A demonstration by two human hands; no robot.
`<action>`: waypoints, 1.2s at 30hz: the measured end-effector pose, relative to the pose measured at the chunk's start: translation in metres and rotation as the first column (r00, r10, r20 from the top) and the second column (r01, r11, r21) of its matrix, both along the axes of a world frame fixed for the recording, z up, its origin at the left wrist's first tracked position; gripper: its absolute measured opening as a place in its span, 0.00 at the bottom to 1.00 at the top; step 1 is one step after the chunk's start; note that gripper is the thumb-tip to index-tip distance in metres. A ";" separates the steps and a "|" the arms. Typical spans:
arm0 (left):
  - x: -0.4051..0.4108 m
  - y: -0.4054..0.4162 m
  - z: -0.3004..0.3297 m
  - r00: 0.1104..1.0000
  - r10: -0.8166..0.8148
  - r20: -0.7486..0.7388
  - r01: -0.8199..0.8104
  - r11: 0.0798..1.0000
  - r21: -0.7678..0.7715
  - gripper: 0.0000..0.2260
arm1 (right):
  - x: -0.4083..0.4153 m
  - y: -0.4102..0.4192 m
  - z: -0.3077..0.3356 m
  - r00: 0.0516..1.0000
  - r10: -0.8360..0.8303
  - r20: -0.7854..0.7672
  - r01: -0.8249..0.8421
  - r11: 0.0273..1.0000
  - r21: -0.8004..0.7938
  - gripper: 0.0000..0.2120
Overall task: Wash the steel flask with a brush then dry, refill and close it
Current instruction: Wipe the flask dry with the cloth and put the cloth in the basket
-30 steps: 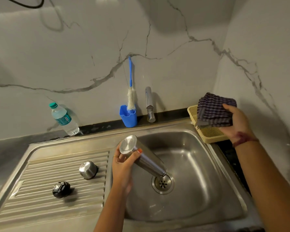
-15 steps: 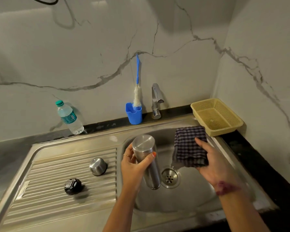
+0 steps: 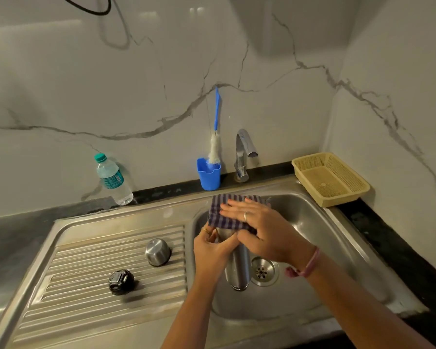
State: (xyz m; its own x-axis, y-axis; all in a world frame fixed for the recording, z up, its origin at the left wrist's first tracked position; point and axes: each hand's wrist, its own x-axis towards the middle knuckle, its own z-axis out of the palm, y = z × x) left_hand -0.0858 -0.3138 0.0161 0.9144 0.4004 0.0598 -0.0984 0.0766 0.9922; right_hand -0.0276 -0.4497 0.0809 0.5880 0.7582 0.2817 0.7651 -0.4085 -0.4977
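Over the sink [image 3: 337, 222], flask [image 3: 238, 268] in left hand [image 3: 211, 250], cloth-capped [image 3: 227, 210].

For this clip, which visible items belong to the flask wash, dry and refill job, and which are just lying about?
Job:
cylindrical steel flask
checked blue cloth
blue-handled bottle brush
clear plastic water bottle
round steel cap
black inner stopper
chrome tap
steel sink

Lying about:
yellow mesh plastic basket
blue plastic holder cup

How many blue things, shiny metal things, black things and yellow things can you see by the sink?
Blue: 2, long-handled bottle brush, plastic cup holder
Shiny metal: 4, steel flask, round steel cap, curved tap, sink
Black: 1, round stopper
Yellow: 1, mesh plastic basket
Total: 8
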 end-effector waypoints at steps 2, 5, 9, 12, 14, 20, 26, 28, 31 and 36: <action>-0.001 0.002 0.000 1.000 0.006 0.011 -0.005 1.000 -0.021 0.22 | -0.002 -0.009 -0.005 0.999 0.049 -0.010 -0.048 0.997 0.057 0.27; -0.003 0.003 0.003 0.998 -0.057 0.025 0.058 0.997 -0.041 0.23 | 0.001 -0.023 -0.013 0.999 0.027 -0.035 -0.020 0.983 0.181 0.26; -0.003 0.000 0.009 0.992 -0.119 0.049 0.122 0.990 -0.072 0.24 | 0.015 -0.013 -0.008 0.996 -0.075 -0.047 0.080 0.989 0.121 0.27; -0.001 -0.001 0.009 0.995 -0.096 0.009 0.097 0.992 -0.079 0.19 | 0.016 0.001 -0.002 0.999 -0.025 0.040 0.024 1.000 0.011 0.28; 0.002 0.003 0.007 0.998 -0.068 -0.005 0.067 0.994 -0.082 0.18 | 0.012 0.000 -0.002 0.996 0.031 0.078 -0.031 1.000 0.000 0.26; 0.004 0.010 0.015 0.992 -0.120 0.049 0.123 0.990 -0.066 0.27 | 0.020 -0.027 -0.005 0.993 -0.085 0.078 0.068 0.977 0.203 0.23; 0.006 0.002 0.021 0.987 -0.154 0.039 0.156 0.986 -0.062 0.20 | 0.019 0.000 0.001 0.989 -0.057 0.140 0.049 0.997 0.057 0.26; 0.006 0.004 0.019 0.989 -0.141 0.041 0.144 0.987 -0.076 0.19 | 0.015 -0.005 -0.004 0.995 0.008 0.104 -0.019 0.993 0.112 0.25; 0.006 0.006 0.017 0.985 -0.170 0.040 0.173 0.981 -0.086 0.26 | 0.011 -0.016 -0.020 0.996 0.034 -0.078 -0.002 0.922 0.386 0.21; 0.005 0.005 0.009 0.985 -0.167 -0.052 0.154 0.969 -0.195 0.22 | 0.006 -0.013 -0.032 0.663 0.157 -0.732 0.500 0.635 0.589 0.16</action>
State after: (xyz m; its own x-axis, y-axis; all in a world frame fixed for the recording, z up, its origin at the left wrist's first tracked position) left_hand -0.0807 -0.3093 0.0254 0.9669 0.2463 -0.0669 -0.0031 0.2731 0.9620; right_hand -0.0212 -0.4625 0.0485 0.9256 0.3614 0.1124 0.0253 0.2371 -0.9712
